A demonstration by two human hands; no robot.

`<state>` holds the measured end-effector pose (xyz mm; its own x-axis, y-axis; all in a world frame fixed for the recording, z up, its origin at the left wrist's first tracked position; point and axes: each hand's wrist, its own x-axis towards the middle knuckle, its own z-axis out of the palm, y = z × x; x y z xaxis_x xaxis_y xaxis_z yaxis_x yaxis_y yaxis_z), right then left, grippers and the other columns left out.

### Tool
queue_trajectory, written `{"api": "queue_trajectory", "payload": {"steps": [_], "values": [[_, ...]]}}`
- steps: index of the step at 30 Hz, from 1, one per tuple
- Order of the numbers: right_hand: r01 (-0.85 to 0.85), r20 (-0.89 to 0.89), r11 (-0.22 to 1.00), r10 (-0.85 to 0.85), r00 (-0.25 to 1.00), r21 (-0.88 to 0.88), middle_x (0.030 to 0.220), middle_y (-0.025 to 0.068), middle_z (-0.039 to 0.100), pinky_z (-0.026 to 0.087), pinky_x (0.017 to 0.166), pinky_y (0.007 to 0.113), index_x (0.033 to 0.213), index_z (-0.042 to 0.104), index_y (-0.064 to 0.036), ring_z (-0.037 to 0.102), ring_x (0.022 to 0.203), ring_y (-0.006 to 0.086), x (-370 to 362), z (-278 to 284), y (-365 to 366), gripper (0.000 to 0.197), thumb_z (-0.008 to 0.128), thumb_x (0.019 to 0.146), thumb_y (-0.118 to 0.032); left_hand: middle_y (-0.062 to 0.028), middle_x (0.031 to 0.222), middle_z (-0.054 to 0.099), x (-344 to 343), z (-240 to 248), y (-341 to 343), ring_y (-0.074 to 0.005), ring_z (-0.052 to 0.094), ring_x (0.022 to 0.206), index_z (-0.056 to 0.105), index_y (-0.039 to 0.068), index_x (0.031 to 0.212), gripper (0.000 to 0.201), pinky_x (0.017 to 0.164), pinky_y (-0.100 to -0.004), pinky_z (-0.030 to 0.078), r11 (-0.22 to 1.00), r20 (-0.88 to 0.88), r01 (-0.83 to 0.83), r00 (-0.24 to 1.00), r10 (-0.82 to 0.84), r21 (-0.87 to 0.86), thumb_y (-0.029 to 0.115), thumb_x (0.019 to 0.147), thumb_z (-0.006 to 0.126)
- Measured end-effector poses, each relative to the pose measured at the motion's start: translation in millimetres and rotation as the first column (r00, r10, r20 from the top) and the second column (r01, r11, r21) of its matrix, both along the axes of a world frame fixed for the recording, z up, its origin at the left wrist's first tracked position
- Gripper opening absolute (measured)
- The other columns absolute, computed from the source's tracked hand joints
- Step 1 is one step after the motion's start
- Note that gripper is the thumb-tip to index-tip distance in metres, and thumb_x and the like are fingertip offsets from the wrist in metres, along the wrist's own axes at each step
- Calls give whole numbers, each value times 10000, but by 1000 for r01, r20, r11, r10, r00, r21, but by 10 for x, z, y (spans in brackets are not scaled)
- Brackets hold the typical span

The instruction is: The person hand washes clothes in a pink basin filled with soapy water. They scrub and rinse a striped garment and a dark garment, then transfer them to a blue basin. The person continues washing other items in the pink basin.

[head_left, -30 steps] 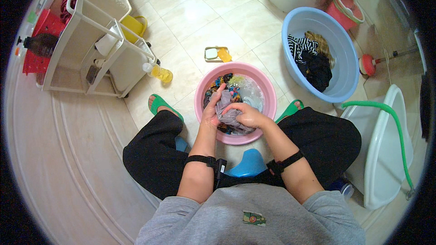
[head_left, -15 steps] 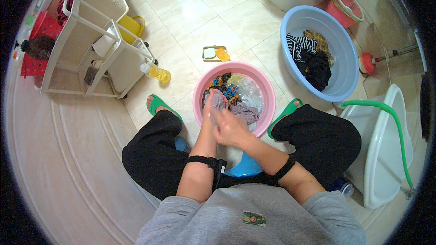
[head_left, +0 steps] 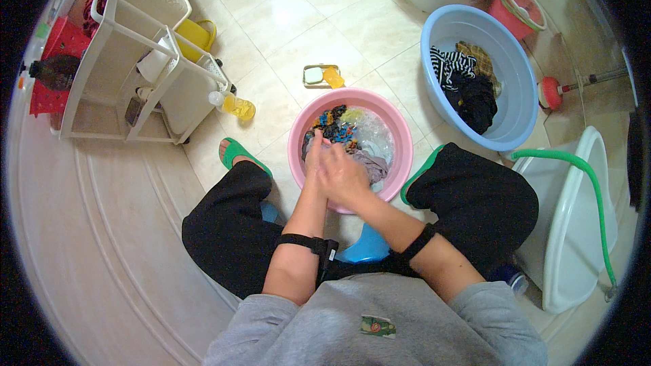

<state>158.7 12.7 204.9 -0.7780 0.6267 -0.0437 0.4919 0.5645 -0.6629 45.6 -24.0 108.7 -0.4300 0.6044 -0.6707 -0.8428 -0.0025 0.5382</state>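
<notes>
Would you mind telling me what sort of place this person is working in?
Most likely a home bathroom or wash area: a tiled floor, a pink basin of wet clothes, a blue basin of laundry, and a green hose beside a white tub.

Both forearms come up from the lower edge of the frame and meet just below its centre. The left hand (head_left: pixel 313 163) stands edge-up, fingers pointing toward the top of the frame, pressed against the inner side of the right hand (head_left: pixel 346 179). The right hand lies knuckles-up, its back to the camera, fingers curled downward and closed so the fingertips are hidden. The left forearm runs nearly straight up the frame; the right forearm slants in from the lower right. Each forearm wears a black strap, and grey sleeves are pushed up near the elbows.
</notes>
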Motion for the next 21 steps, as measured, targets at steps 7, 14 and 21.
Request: {"api": "queue_trajectory", "payload": {"steps": [7,14,21], "values": [[169,172,977,-146,974,-127,1057,234,564,552,709,502,1084,541,-25,634,914,433,-38,-137,506,254,455,957,-228,-56,966,660,357,11,126,-222,646,880,613,120,1008,176,788,-387,532,993,70,-8,997,17,-120,259,907,653],[-142,45,986,139,989,83,1077,216,574,560,718,489,1072,543,-16,651,946,381,-95,251,-38,257,526,894,-202,-25,712,624,-95,-99,7,-157,568,619,615,122,742,357,568,-331,446,986,-21,-64,998,62,-152,411,950,591],[248,97,957,-235,967,-151,1053,237,639,500,806,532,1114,553,-19,620,964,447,63,-343,630,308,452,985,-280,-52,949,670,313,71,170,-223,661,869,618,118,1008,169,779,-410,538,1000,151,23,988,-21,-10,261,924,649]]}}
